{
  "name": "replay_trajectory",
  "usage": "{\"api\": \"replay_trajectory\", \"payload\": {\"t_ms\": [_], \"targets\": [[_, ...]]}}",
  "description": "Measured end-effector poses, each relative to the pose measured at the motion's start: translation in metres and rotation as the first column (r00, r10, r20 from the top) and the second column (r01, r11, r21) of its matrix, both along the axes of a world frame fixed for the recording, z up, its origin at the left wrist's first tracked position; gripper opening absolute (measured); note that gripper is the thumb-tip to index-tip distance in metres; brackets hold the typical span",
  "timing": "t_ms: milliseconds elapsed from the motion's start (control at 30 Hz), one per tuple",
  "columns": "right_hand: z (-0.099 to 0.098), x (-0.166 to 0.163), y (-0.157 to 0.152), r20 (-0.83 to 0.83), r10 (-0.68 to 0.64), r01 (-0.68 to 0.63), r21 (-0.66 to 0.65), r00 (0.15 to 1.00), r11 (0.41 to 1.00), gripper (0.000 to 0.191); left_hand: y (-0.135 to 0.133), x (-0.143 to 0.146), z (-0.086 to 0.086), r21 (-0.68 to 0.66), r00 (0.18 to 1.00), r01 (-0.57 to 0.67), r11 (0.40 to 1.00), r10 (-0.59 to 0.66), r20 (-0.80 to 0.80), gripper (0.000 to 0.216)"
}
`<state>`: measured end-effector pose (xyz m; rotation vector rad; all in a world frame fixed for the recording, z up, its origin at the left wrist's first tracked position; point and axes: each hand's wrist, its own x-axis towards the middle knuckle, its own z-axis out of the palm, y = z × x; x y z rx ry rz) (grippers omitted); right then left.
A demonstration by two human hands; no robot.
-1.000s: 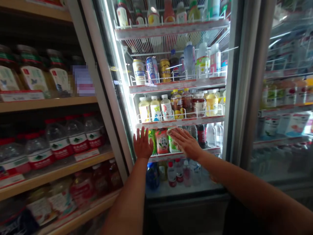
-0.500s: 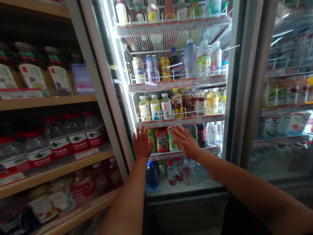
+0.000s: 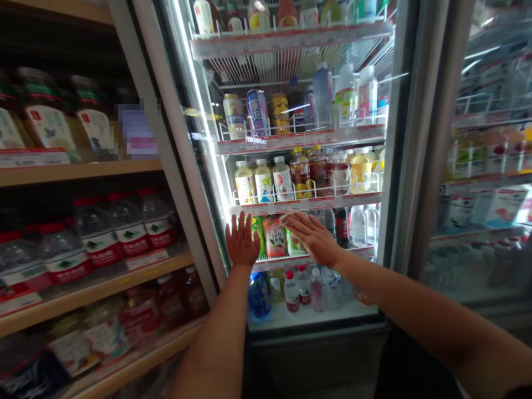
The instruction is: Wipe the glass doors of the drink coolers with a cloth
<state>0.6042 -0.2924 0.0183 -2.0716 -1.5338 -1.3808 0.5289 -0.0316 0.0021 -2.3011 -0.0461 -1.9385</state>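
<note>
A glass fridge door [image 3: 266, 346] stands in front of me, with lit shelves of drinks behind it. My left hand [image 3: 242, 244] lies against the glass at the lower left, fingers spread and pointing up, holding nothing. To its right, my right hand [image 3: 313, 238] is flat and slanted up-left on the glass. A pale crumpled cloth [image 3: 286, 219] shows at its fingertips; the palm hides the rest. Between the hands, a red drink pack [image 3: 275, 237] is visible behind the glass.
At the left, open wooden shelves [image 3: 95, 271] hold red-capped bottles [image 3: 93, 230] and other drinks. A metal door frame [image 3: 428, 138] stands at the right, beside another glass-fronted fridge of bottles and packs. Cans [image 3: 257, 113] line an upper fridge shelf.
My right hand has slid slightly left across the glass with the cloth. My left hand keeps its place. The view has shifted a little.
</note>
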Motion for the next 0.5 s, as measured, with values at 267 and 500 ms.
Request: {"api": "replay_trajectory", "payload": {"t_ms": [267,500], "targets": [[0.002,0.012,-0.020,-0.004,-0.084,0.083,0.204,0.996,0.975,0.069,0.001,0.001,-0.001,0.000,1.000,0.015,1.000,-0.015,0.002,0.064],[-0.002,0.025,-0.049,0.084,-0.104,0.094,0.117,0.991,0.989,0.069,0.001,0.000,0.000,0.022,1.000,-0.001,1.000,0.000,0.012,0.065]]}}
